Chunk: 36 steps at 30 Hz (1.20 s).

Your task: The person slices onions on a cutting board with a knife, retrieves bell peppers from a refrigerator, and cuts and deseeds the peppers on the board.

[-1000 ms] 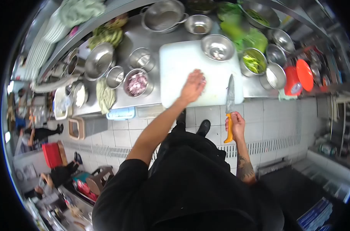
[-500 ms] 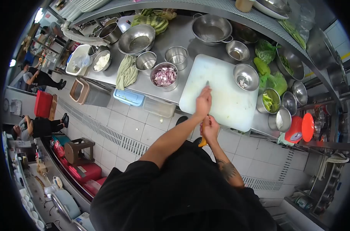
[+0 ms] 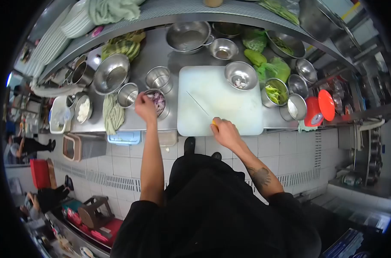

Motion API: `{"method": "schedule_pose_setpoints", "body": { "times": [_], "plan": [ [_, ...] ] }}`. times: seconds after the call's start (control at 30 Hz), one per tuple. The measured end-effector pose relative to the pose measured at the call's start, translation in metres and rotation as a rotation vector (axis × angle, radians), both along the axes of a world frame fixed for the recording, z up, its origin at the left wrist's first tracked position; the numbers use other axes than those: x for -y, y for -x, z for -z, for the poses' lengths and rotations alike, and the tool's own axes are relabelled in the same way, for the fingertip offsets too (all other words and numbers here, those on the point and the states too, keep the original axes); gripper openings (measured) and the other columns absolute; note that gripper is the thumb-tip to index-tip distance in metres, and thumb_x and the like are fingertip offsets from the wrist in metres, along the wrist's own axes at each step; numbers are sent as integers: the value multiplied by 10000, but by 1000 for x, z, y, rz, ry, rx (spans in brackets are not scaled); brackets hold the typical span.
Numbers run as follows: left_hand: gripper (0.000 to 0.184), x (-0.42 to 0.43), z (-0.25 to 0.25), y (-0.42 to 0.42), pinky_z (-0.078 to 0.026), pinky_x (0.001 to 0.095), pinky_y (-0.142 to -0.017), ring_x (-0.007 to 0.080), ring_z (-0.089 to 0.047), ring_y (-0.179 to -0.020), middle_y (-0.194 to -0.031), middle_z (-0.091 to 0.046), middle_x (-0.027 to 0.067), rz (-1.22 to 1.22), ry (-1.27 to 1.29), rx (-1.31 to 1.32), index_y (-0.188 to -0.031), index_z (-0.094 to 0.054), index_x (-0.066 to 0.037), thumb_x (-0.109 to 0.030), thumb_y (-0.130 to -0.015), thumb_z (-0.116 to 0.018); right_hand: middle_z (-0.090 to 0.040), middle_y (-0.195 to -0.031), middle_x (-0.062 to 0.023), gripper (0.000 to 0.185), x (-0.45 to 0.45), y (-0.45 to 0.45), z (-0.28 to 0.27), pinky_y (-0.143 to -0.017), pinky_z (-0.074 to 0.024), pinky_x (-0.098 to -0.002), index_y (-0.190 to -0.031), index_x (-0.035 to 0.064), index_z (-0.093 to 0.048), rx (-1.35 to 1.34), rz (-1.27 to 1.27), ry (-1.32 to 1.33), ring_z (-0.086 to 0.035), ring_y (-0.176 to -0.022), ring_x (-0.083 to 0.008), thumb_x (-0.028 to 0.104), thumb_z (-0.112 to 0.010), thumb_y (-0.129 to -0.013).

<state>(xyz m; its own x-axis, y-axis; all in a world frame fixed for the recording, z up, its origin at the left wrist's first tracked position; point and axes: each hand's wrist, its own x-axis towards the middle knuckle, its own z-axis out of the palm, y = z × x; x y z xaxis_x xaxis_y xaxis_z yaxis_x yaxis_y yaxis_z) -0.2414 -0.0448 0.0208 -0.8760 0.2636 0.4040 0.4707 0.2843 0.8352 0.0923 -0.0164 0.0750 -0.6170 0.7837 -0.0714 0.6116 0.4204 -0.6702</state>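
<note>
My right hand (image 3: 226,132) is wrapped around the yellow handle of a knife (image 3: 198,103). Its thin blade points away and to the left over the white cutting board (image 3: 221,101). My left hand (image 3: 146,108) is at the left rim of a steel bowl of chopped red onion (image 3: 158,103). Its fingers are curled, and whatever they may hold is hidden. Left of this hand stands a small steel bowl (image 3: 128,95), and behind the onion is another steel container (image 3: 159,78). A steel bowl with small pale pieces (image 3: 240,76) sits on the board's far right corner.
A green cloth (image 3: 113,114) hangs over the counter edge at left. Steel bowls, a container of cut green vegetable (image 3: 275,93) and a red scale (image 3: 314,112) crowd the right. A metal shelf (image 3: 195,17) overhangs the back. Two people are at far left.
My hands were together at the board's near edge, the left along the blade. Now they are apart: the left has moved to the onion bowl, while the knife stays in the right. The view has turned.
</note>
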Motion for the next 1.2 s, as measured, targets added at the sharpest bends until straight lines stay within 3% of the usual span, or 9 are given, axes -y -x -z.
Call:
{"method": "schedule_pose_setpoints", "body": {
  "times": [0.07, 0.17, 0.3, 0.4, 0.83, 0.93, 1.03, 1.1, 1.2],
  "plan": [
    [235, 4, -23, -5, -549, 364, -740, 280, -709, -799, -957, -728, 192, 115, 4, -9, -1075, -710, 26, -99, -910, -598, -623, -953, -213, 300, -21, -1, 23, -726, -535, -472, -1121, 13, -628, 165, 9, -293, -641, -865, -377, 108, -644, -836],
    [240, 21, -53, -2, -558, 336, -737, 208, -693, -803, -964, -727, 154, 246, -26, -29, -1116, -686, 34, -88, -935, -588, -636, -920, -209, 305, -30, 1, 12, -680, -540, -456, -1082, -12, -642, 75, 25, -529, -635, -840, -377, 80, -632, -791],
    [241, 29, -54, 7, -563, 316, -749, 135, -660, -847, -964, -723, 118, 370, 1, 1, -1148, -669, 34, -83, -957, -582, -633, -766, -106, 68, 10, 7, -136, -790, -527, -374, -884, -17, -619, -797, 90, -38, -577, -662, -252, -54, -571, -852],
    [241, 32, -46, 15, -542, 293, -794, 132, -663, -873, -969, -726, 112, 437, 15, 110, -1159, -662, 33, -73, -961, -573, -541, -655, -46, 135, 42, 0, -225, -711, -523, -462, -743, 41, -553, -1439, -382, 134, -492, -566, -175, 25, -522, -873],
    [242, 25, -55, 46, -526, 276, -879, 166, -684, -925, -1006, -722, 135, 576, -11, 244, -1171, -632, 62, -31, -976, -522, -515, -612, -126, 223, 84, 73, -269, -557, -425, -406, -708, 4, -533, -1297, -572, -58, -490, -525, -240, 105, -604, -893],
    [241, 30, -60, 65, -516, 268, -876, 160, -676, -935, -1004, -724, 136, 553, -84, 223, -1170, -626, 76, -30, -976, -531, -509, -602, -145, 254, 68, 65, -254, -521, -402, -393, -700, -5, -529, -1102, -301, -350, -489, -515, -256, 124, -623, -898],
    [228, 48, -58, 91, -514, 268, -855, 164, -676, -932, -1007, -724, 134, 482, -107, 254, -1150, -636, 74, -27, -972, -535, -503, -592, -164, 287, -2, 38, -157, -486, -380, -380, -692, -14, -524, -371, 451, -569, -488, -506, -271, 143, -641, -902],
    [212, 57, -60, 95, -515, 270, -841, 163, -677, -935, -995, -722, 128, 430, -122, 251, -1128, -649, 59, -16, -972, -526, -578, -609, -162, 467, -80, -11, -53, -456, -408, -360, -746, -31, -600, -104, 811, -373, -530, -469, -228, 385, -582, -956],
    [189, 72, -46, 96, -508, 259, -807, 124, -655, -869, -943, -723, 99, 470, -143, 318, -1105, -664, 28, -16, -975, -535, -632, -680, -162, 573, -131, -20, -12, -398, -369, -305, -896, -58, -621, -284, 1055, 445, -499, -455, -154, 514, -622, -903]
  ]
}}
